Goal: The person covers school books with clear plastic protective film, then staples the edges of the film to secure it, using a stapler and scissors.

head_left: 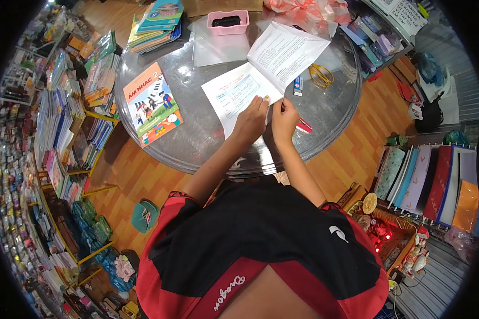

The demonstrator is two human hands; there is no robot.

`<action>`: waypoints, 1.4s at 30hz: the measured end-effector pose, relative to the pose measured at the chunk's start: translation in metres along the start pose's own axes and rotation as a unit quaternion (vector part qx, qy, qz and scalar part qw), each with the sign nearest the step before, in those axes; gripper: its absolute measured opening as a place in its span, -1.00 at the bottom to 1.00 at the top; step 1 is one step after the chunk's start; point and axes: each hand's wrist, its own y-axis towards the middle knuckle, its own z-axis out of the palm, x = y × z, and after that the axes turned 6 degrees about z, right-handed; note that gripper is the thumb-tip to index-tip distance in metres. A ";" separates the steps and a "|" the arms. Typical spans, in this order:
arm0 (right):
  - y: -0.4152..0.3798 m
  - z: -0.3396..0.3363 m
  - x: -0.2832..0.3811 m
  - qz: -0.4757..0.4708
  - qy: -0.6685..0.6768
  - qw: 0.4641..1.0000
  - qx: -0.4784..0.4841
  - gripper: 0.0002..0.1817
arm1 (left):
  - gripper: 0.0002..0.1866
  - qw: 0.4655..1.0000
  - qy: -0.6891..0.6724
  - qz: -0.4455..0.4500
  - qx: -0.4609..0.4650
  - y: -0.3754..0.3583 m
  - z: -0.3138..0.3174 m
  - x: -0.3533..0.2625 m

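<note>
An open book (pixel 234 93) with printed white pages lies on the round table in front of me, its right side raised and tilted. My left hand (pixel 251 121) rests on the lower part of the left page, fingers stretched forward. Near the bottom of the spine, my right hand (pixel 286 121) has its fingers closed on the book's lower edge. Just right of that hand is a red pen-like object (pixel 304 126), partly hidden. Yellow-handled scissors (pixel 321 76) and a small blue-and-white box (pixel 298 86) lie beyond the right page.
On the round table (pixel 197 143) are music books (pixel 151 103) at left, a book stack (pixel 157 24), clear plastic sheets (pixel 213 50) and a pink basket (pixel 239 29) holding something black. Crowded shelves (pixel 64 117) stand left. A green bin (pixel 145 215) sits on the floor.
</note>
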 end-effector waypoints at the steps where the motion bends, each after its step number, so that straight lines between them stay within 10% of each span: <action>1: 0.001 -0.003 0.001 0.011 -0.010 1.000 0.006 -0.81 | -0.65 1.000 -0.007 -0.003 0.007 0.001 0.000 -0.002; 21: 0.015 -0.016 -0.015 0.013 -0.036 0.999 0.010 -0.82 | -0.63 0.999 -0.019 0.030 -0.007 0.003 0.007 -0.006; 24: 0.019 -0.020 -0.020 -0.035 0.049 0.997 0.051 -0.79 | -0.65 0.999 -0.028 0.024 -0.003 0.002 0.005 -0.006; 27: 0.020 -0.034 0.008 0.107 0.245 0.961 0.078 -0.70 | -0.68 0.999 -0.036 0.025 0.006 -0.002 0.009 -0.004; 33: 0.040 -0.045 0.009 0.022 -0.171 0.981 0.088 -0.70 | -0.68 0.999 -0.025 0.017 0.029 -0.007 0.020 -0.010; 42: 0.031 -0.044 0.009 0.027 -0.148 0.986 0.069 -0.76 | -0.66 0.999 0.014 0.009 0.052 -0.009 0.026 -0.013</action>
